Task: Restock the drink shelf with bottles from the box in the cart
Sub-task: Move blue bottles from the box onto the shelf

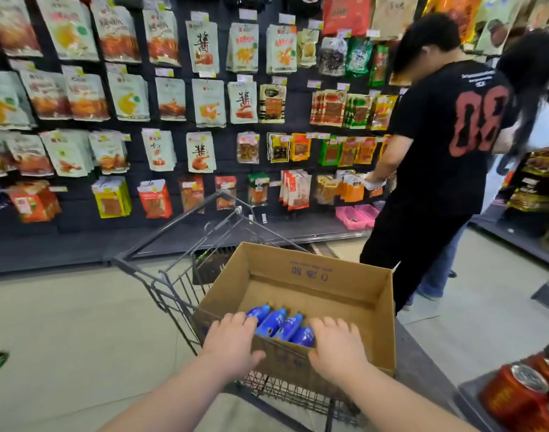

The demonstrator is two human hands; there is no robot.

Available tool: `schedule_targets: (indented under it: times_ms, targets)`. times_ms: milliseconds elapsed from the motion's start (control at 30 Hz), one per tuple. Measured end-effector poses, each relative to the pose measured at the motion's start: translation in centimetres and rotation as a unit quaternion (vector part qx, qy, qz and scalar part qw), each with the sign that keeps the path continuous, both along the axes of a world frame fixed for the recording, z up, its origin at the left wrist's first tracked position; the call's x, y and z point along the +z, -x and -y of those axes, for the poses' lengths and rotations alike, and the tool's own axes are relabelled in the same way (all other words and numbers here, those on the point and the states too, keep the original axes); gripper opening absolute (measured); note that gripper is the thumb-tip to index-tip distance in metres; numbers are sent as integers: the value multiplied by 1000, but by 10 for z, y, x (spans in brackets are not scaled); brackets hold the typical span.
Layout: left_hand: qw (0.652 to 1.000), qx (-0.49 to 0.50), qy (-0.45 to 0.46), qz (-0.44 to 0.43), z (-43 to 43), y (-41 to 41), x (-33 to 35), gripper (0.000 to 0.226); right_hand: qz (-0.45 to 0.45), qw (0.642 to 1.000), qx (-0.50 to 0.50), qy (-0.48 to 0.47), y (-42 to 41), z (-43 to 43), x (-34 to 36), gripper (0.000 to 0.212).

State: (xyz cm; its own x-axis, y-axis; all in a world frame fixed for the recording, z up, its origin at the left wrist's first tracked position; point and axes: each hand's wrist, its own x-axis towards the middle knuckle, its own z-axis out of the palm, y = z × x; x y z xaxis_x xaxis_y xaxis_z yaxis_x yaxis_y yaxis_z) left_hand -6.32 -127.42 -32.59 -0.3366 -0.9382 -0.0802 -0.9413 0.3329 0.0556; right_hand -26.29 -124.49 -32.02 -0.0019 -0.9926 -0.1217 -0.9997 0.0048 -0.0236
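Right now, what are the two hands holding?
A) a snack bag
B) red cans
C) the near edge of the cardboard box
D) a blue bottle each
C: the left hand and right hand both grip the near wall of the cardboard box, with the blue bottles lying inside it.
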Motion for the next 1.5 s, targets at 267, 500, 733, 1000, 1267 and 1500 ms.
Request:
schedule_targets:
  times_ms: [267, 500, 733, 1000, 1267, 1500]
  targets:
    - [999, 17, -41, 20, 82, 35, -24, 60, -24, 997, -22, -71, 59, 90, -23, 50]
    - [996, 14, -90, 25, 126, 39, -55, 55, -25, 991, -27, -130, 66, 128, -52, 51]
    - [987, -56, -145, 33, 196, 44, -88, 58, -17, 980, -99, -171, 71, 164, -72, 50]
    - [969, -143, -196, 53, 293, 28, -117, 62, -17, 950, -218, -225, 60, 204, -102, 52]
    - [938, -172, -298, 44, 319, 45, -166, 64, 34, 922, -258, -287, 35, 211, -138, 47]
    - [921, -165, -353, 22, 314, 70, -213, 62, 76, 898, -287, -324, 44, 227, -192, 44]
